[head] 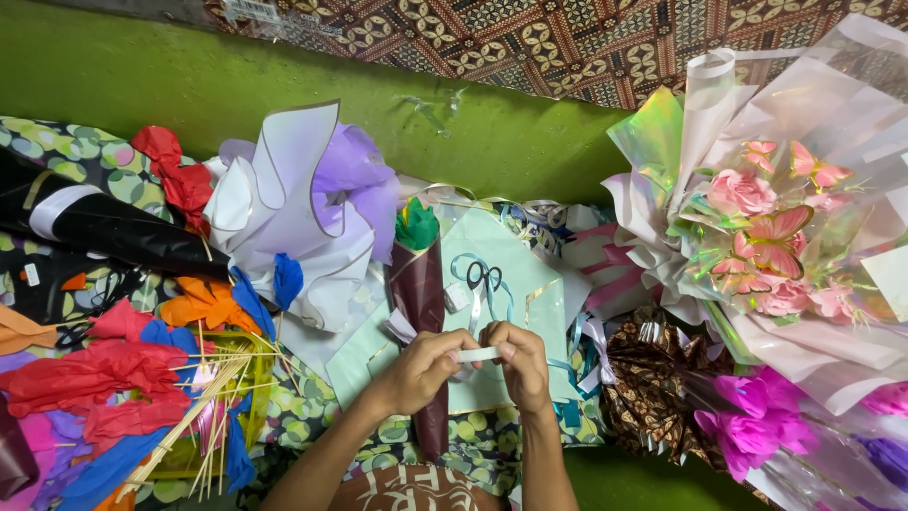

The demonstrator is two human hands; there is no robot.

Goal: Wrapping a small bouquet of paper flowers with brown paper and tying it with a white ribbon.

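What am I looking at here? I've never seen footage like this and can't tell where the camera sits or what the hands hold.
The single picture comes from a camera worn on a person's head, looking down at their own two bare hands; no machine is involved. The left hand and right hand together pinch a short white strip, perhaps tape or ribbon. Under the left hand lies a small bouquet in dark maroon wrap with green paper at the top. Scissors lie just beyond on pale green paper. To the left are coloured crepe paper flowers and thin wooden sticks; to the right, a finished pink bouquet with paper butterflies.
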